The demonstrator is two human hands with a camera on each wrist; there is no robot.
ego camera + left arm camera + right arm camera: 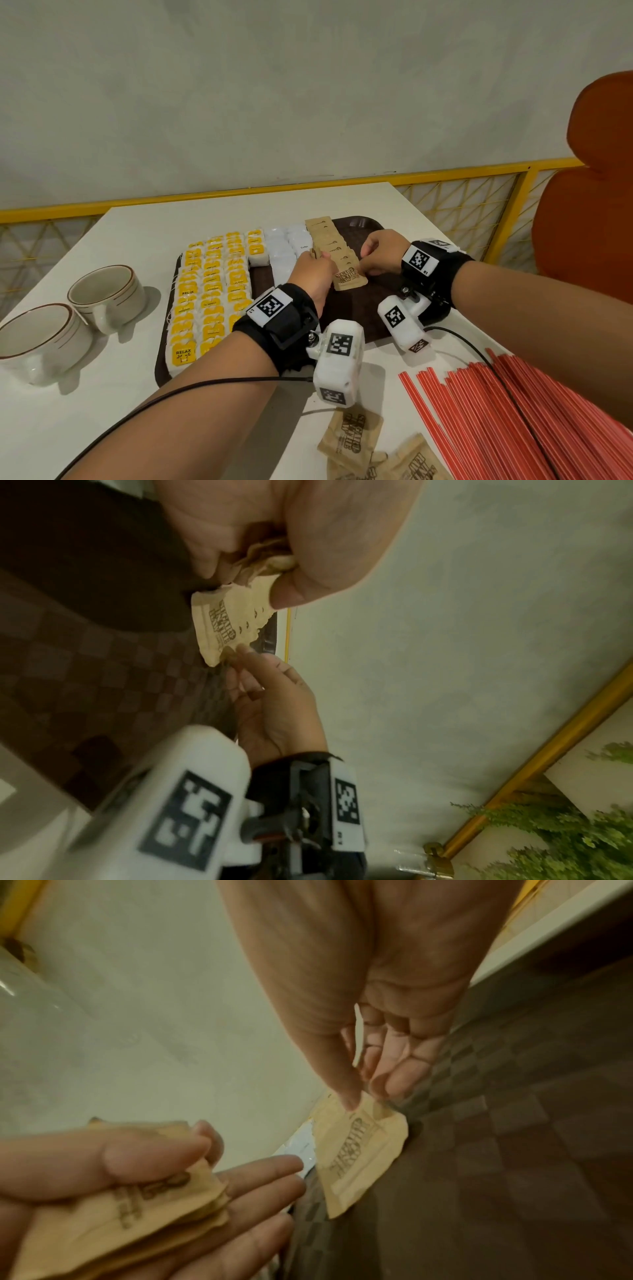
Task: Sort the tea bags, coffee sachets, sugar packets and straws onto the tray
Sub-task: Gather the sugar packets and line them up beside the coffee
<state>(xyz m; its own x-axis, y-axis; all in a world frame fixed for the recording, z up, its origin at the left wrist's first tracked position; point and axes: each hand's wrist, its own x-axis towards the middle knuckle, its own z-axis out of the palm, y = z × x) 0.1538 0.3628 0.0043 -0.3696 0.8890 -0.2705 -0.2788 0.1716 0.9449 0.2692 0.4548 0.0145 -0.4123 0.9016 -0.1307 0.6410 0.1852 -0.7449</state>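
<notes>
Sugar time on the brown tray, and the right hand has thumb and fingertips pinched on the front sugar packet, the nearest end of the brown overlapping row that runs down the tray's middle. The left hand sits just left of that row, thumb curled over a small stack of spare packets, other fingers stretched out beneath them. To the row's left lie the white sachets, and beyond those the yellow tea bags fill the tray's left side. The trick here, I'd say, is to lay this packet flat with its far edge tucked over the one behind, keeping the same overlap and the same printed face up, then let go lightly so the row doesn't slide. Feed the next packet from the left-hand stack one at a time. More loose sugar packets wait on the table off the tray's near edge, the red straws beside them to the right, none on the tray yet.
</notes>
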